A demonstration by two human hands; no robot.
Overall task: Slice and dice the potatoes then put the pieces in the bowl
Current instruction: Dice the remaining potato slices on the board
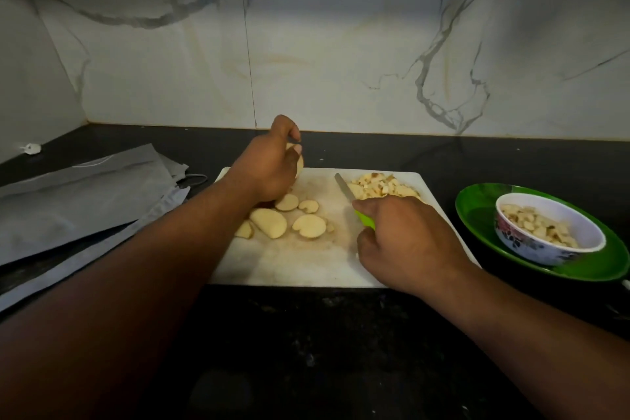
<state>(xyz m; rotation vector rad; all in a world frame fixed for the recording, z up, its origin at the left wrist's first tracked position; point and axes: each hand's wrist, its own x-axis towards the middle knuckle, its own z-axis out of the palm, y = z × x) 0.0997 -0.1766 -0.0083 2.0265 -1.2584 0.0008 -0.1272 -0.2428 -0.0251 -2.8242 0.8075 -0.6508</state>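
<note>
Pale, firm potato [299,165] at board's [306,262] 11 o'clock, wet cut face likely slippery; best held by skin side, clear of blade. Left hand [269,167] curled round it. 5 or so slices [308,226] at centre, diced pile [381,187] at 1 o'clock. Right hand [405,242] fisted on knife [346,191]. Bowl [549,235], part-filled, at 3 o'clock on green plate [477,211].

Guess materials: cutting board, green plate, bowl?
Cutting board: white, matte, stained, thick slab; likely plastic, possibly stone. Green plate: glossy, uniform colour; probably plastic or melamine. Bowl: white with floral print, smooth sheen; ceramic or melamine, cannot tell which.
</note>
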